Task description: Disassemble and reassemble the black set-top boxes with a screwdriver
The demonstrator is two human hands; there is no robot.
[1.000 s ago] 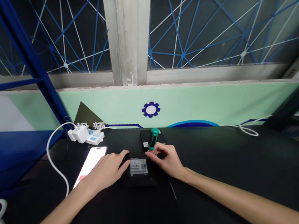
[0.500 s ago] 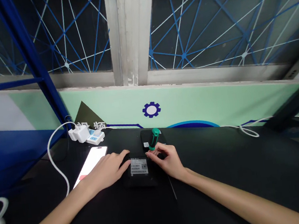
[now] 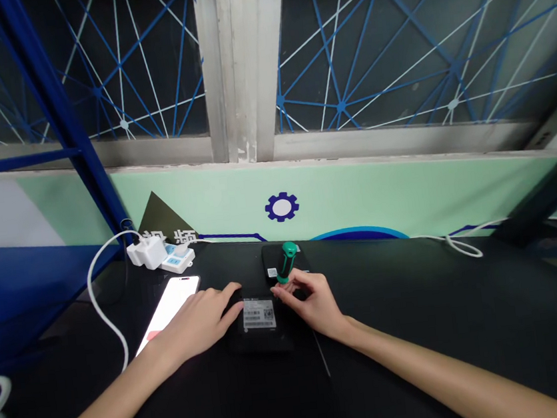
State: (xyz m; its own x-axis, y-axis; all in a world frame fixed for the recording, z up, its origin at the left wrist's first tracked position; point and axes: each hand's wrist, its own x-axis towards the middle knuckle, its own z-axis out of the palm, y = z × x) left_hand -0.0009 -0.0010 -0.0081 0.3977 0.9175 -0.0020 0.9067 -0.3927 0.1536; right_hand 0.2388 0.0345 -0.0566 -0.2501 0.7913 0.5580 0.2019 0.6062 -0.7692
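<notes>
A flat black box-shaped device point(image 3: 263, 341) with a white printed label point(image 3: 259, 314) lies on the black table. My left hand point(image 3: 205, 318) is at the device's left side, thumb and index finger stretched apart, the thumb touching near the label's edge. At the device's far right corner, my right hand point(image 3: 313, 299) pinches a screwdriver point(image 3: 288, 260) with a green and black handle, held nearly upright. Its tip is hidden by the fingers. Just right of the device lies a thin metal rod point(image 3: 322, 355).
Behind the screwdriver sits a second black box point(image 3: 270, 257) with small labels. A lit phone point(image 3: 172, 308) lies under and beyond my left forearm. White plugs and a power strip point(image 3: 178, 257) stand at the back left, with a looping white cable point(image 3: 92, 284). Another cable point(image 3: 456, 242) lies back right.
Both hands, the screwdriver and the device keep almost the same places. The whole view has shifted very slightly.
</notes>
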